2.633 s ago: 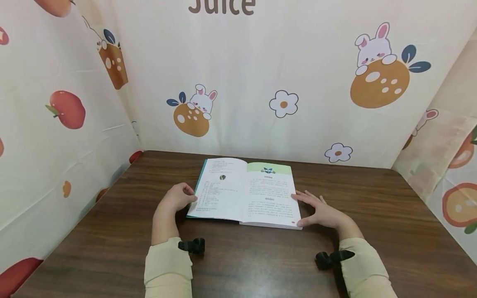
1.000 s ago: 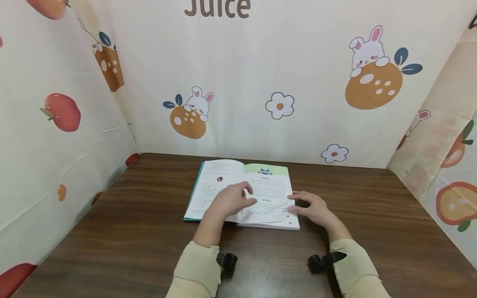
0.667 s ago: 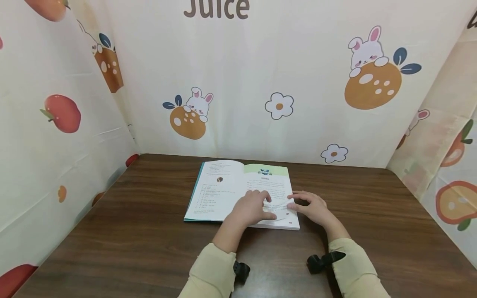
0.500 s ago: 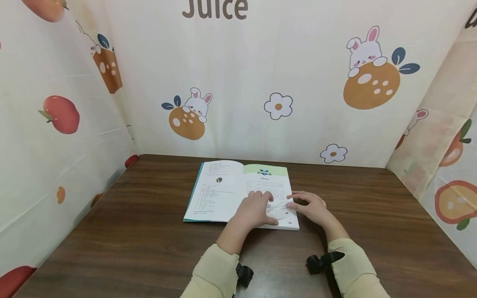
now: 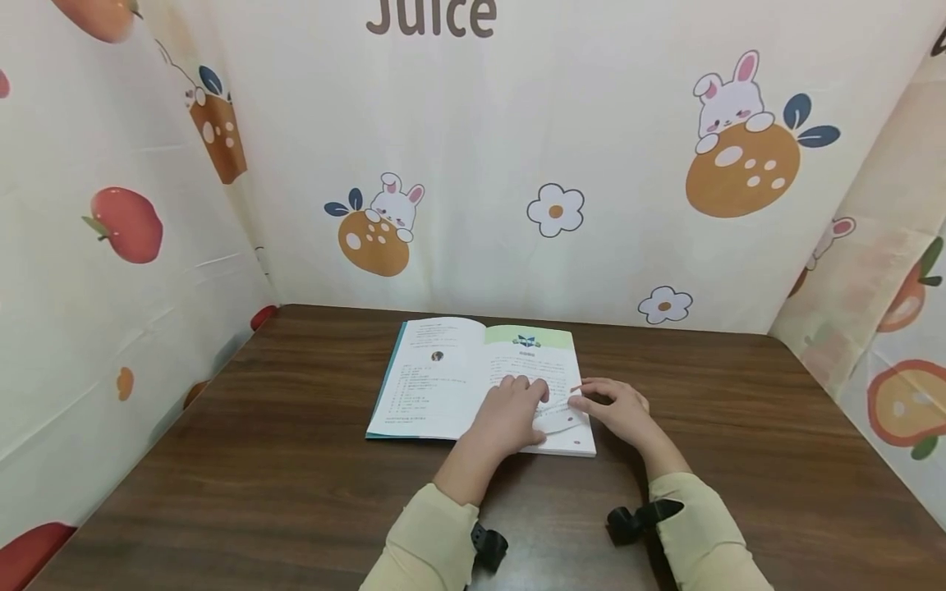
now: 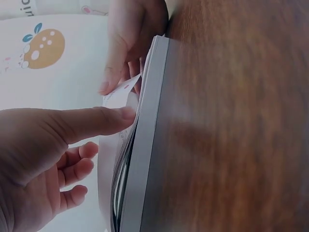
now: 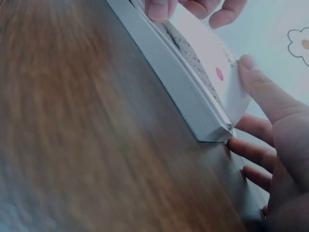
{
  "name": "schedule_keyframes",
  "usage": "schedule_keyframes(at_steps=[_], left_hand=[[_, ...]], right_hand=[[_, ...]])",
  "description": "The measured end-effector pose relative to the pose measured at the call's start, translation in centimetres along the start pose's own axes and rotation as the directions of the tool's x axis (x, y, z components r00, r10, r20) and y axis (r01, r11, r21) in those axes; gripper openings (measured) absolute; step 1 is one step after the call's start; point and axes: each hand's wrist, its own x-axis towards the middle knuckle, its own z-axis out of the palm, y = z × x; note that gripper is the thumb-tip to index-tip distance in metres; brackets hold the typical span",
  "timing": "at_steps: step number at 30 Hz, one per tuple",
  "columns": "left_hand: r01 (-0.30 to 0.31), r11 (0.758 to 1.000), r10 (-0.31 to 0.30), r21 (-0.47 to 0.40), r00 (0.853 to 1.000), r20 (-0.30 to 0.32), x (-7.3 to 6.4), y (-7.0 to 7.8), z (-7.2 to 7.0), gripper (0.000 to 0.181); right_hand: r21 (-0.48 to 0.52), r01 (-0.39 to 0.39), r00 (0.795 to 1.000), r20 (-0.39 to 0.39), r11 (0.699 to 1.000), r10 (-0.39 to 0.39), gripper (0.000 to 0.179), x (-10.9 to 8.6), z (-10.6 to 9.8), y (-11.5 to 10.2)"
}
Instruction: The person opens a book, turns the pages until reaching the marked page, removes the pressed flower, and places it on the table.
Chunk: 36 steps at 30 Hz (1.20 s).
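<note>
An open book [image 5: 436, 386] with a teal cover edge lies on the table. My right hand [image 5: 619, 410] is at its right edge and pinches a lifted page [image 7: 227, 79] between thumb and forefinger. In the right wrist view the page bows up from the stack, a pink spot near its corner. My left hand [image 5: 506, 419] lies over the lower part of the right-hand page. In the left wrist view its thumb [image 6: 96, 122] presses near the book's lower edge, and the other fingers are loosely bent, apart from the thumb.
The brown wooden table [image 5: 259, 468] extends around the book on all sides. Behind it hangs a pale curtain [image 5: 473, 246] with rabbits, fruit and flowers. Each wrist carries a small black camera, such as the right wrist's camera [image 5: 628, 524].
My left hand has moved right from the book's left edge, across it, onto the right-hand page. The right hand stays at the right edge, where the page corner has come up.
</note>
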Motion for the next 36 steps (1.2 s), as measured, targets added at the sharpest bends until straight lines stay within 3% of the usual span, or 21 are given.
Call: schedule_keyframes(at_steps=[6, 10, 14, 18, 23, 27, 31, 36], left_hand=[[-0.043, 0.998, 0.043, 0.036, 0.999, -0.016, -0.1, 0.1, 0.0, 0.04], [-0.097, 0.995, 0.097, 0.013, 0.994, -0.055, -0.2, 0.2, -0.1, 0.057], [-0.194, 0.981, 0.192, 0.007, 0.968, -0.16, -0.3, 0.4, -0.5, 0.081], [-0.244, 0.969, 0.246, 0.039, 0.937, -0.25, -0.5, 0.4, -1.2, 0.083], [-0.229, 0.972, 0.236, 0.059, 0.924, -0.301, -0.6, 0.0, -2.0, 0.074], [-0.211, 0.977, 0.21, 0.032, 0.923, -0.321, -0.8, -0.3, -2.8, 0.066], [-0.183, 0.983, 0.174, 0.006, 0.924, -0.342, -1.1, -0.7, -3.9, 0.052], [-0.137, 0.986, 0.086, -0.094, 0.904, -0.418, -1.5, -1.6, -5.5, 0.026]], right_hand=[[0.038, -0.001, 1.0, -0.006, 0.999, 0.001, 0.054, 0.1, -0.2, 0.1], [0.124, -0.033, 0.999, -0.021, 0.992, 0.036, 0.063, 0.2, -0.4, 0.2], [0.166, -0.068, 0.997, -0.021, 0.984, 0.073, 0.068, 0.3, -0.6, 0.1], [0.169, -0.076, 0.997, -0.013, 0.983, 0.079, 0.069, 0.3, -0.7, 0.2], [0.186, -0.077, 0.997, -0.014, 0.98, 0.081, 0.069, 0.2, -0.7, 0.2], [0.192, -0.083, 0.996, -0.014, 0.978, 0.087, 0.069, 0.2, -0.6, 0.3], [0.184, -0.081, 0.996, -0.014, 0.98, 0.085, 0.067, 0.3, -0.5, 0.2], [0.181, -0.102, 0.994, -0.016, 0.978, 0.107, 0.068, 0.3, -0.5, 0.1]])
